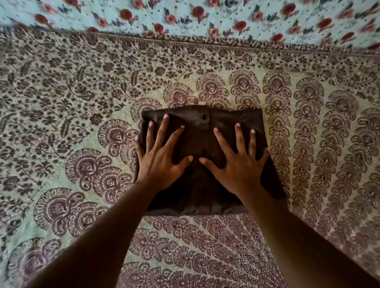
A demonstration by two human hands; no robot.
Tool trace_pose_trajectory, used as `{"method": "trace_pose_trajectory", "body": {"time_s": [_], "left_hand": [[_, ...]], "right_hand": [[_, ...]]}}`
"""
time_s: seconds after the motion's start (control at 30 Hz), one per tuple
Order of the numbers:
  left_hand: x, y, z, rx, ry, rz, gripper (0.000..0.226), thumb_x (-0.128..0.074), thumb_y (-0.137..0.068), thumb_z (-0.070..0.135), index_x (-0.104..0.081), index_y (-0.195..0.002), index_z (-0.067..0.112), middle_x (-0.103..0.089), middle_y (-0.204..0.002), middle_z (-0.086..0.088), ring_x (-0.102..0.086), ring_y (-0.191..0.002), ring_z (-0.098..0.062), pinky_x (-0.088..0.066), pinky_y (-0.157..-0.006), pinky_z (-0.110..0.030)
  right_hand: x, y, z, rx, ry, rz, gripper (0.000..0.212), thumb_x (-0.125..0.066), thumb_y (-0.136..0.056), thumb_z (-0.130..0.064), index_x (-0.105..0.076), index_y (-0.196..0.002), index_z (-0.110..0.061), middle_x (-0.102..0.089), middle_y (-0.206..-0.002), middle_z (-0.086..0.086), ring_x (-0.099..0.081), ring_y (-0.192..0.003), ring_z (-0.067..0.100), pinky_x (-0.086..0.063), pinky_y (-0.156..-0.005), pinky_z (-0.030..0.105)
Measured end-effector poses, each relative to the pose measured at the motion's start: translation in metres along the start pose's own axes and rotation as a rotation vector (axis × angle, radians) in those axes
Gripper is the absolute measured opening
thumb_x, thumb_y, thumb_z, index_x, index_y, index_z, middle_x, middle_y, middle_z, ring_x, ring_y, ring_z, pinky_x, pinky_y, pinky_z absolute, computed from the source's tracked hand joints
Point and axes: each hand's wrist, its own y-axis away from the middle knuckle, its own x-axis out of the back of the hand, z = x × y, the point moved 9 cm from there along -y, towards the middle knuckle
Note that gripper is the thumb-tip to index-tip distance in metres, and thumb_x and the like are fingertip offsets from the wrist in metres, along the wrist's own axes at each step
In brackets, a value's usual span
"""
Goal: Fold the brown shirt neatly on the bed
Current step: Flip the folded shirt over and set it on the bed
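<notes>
The brown shirt (209, 199) lies folded into a compact rectangle in the middle of the bed, with a dark button showing near its far edge. My left hand (161, 160) rests flat on the shirt's left half, fingers spread wide. My right hand (235, 161) lies flat on the right half, fingers spread too. Both palms press down on the fabric; neither hand grips it. The thumbs nearly meet over the shirt's centre. My forearms cover part of the shirt's near corners.
The bed is covered by a patterned spread (75, 127) of green with maroon paisley and flower motifs. Beyond its bordered far edge hangs or lies a light blue cloth with red roses (200, 12).
</notes>
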Motion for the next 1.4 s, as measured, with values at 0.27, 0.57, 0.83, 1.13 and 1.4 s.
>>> {"method": "trace_pose_trajectory", "body": {"time_s": [0.27, 0.57, 0.83, 1.13, 1.4], "left_hand": [[0.036, 0.064, -0.051, 0.716, 0.108, 0.086, 0.083, -0.066, -0.072, 0.079, -0.053, -0.116, 0.009, -0.064, -0.122, -0.016, -0.052, -0.127, -0.037, -0.034, -0.113, -0.058], [0.047, 0.061, -0.007, 0.246, 1.203, -0.441, 0.043, -0.067, -0.09, 0.001, -0.069, -0.13, 0.018, -0.076, -0.12, -0.008, -0.071, -0.117, -0.025, -0.053, -0.107, -0.045], [0.022, 0.111, -0.044, 0.731, 1.322, -0.055, 0.021, -0.05, -0.098, 0.001, -0.069, -0.104, 0.003, -0.075, -0.107, -0.019, -0.071, -0.106, -0.034, -0.058, -0.078, -0.038], [0.038, 0.153, -0.042, 0.816, 1.292, -0.056, 0.022, -0.038, -0.107, 0.009, -0.058, -0.115, 0.008, -0.065, -0.129, -0.018, -0.064, -0.115, -0.033, -0.048, -0.074, -0.035], [0.048, 0.207, 0.004, 0.79, 1.788, -0.016, 0.072, -0.031, -0.104, 0.063, -0.065, -0.124, 0.002, -0.078, -0.104, -0.008, -0.076, -0.093, -0.025, -0.055, -0.082, -0.037]], "right_hand": [[0.047, 0.018, -0.082, 0.245, -0.082, 0.247, 0.034, -0.078, -0.083, -0.019, -0.074, -0.116, -0.02, -0.058, -0.138, 0.009, -0.057, -0.127, 0.032, -0.036, -0.095, 0.051], [0.044, 0.0, -0.139, -0.212, -0.663, -0.428, 0.074, -0.05, -0.094, -0.071, -0.064, -0.129, -0.008, -0.068, -0.121, 0.016, -0.066, -0.108, 0.033, -0.05, -0.095, 0.036], [0.053, 0.015, -0.11, -0.318, -0.606, -0.232, 0.046, -0.07, -0.095, -0.017, -0.054, -0.134, 0.0, -0.06, -0.134, 0.019, -0.063, -0.116, 0.035, -0.045, -0.079, 0.029], [0.16, 0.072, -0.071, -0.221, -0.859, -0.194, 0.037, -0.077, -0.078, 0.0, -0.044, -0.084, -0.014, -0.056, -0.097, 0.005, -0.058, -0.093, 0.025, -0.049, -0.086, 0.038], [0.222, 0.158, -0.088, 0.066, -1.226, -0.405, 0.058, -0.08, -0.055, 0.006, -0.071, -0.112, 0.006, -0.078, -0.104, 0.017, -0.077, -0.094, 0.031, -0.063, -0.087, 0.043]]}}
